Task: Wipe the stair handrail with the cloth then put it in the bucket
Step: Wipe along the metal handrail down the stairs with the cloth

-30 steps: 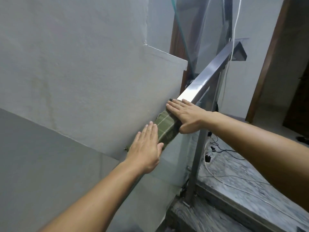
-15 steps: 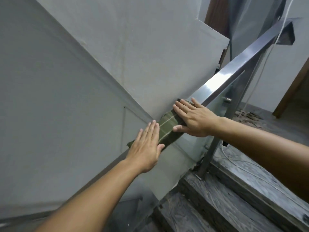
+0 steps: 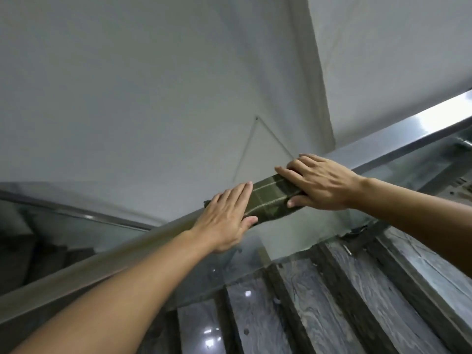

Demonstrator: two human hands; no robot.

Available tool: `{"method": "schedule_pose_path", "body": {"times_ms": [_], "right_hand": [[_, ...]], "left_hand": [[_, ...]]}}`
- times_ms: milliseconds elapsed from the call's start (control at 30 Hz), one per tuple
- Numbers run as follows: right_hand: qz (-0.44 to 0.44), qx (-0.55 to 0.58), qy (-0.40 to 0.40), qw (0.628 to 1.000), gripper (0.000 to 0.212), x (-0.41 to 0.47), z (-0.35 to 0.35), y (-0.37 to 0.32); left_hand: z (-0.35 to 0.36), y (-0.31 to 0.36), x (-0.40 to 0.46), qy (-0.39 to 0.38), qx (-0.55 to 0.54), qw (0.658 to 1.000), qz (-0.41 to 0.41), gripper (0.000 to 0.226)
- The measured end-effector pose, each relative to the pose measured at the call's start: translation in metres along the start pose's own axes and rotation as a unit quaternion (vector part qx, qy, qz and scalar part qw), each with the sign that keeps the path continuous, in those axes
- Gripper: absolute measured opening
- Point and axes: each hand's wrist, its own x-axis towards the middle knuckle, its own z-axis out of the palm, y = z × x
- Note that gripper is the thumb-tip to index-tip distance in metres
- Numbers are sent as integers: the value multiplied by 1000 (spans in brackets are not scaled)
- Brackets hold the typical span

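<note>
A green checked cloth lies draped over the steel handrail, which slopes from lower left to upper right. My left hand rests flat on the cloth's lower end, fingers together and straight. My right hand presses on the cloth's upper end, fingers over the top and thumb on the near side of the rail. Both hands hold the cloth against the rail. No bucket is in view.
A glass panel hangs under the rail. Grey marble stair treads descend at the lower right. A white wall fills the space beyond the rail. A second railing runs at the left.
The view has swung left and down, showing more of the lower rail and steps. Both hands and the cloth have slid down along the rail, keeping the same grip.
</note>
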Motion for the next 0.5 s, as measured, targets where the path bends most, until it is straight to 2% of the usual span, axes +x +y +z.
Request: {"method": "schedule_pose_path", "body": {"times_ms": [367, 500], "right_hand": [[-68, -4, 28, 997, 86, 80, -4, -140], [-91, -12, 37, 995, 84, 109, -9, -196]], "left_hand": [[9, -88, -121, -47, 12, 989, -140, 82], [5, -116, -159, -60, -15, 976, -208, 83]]}}
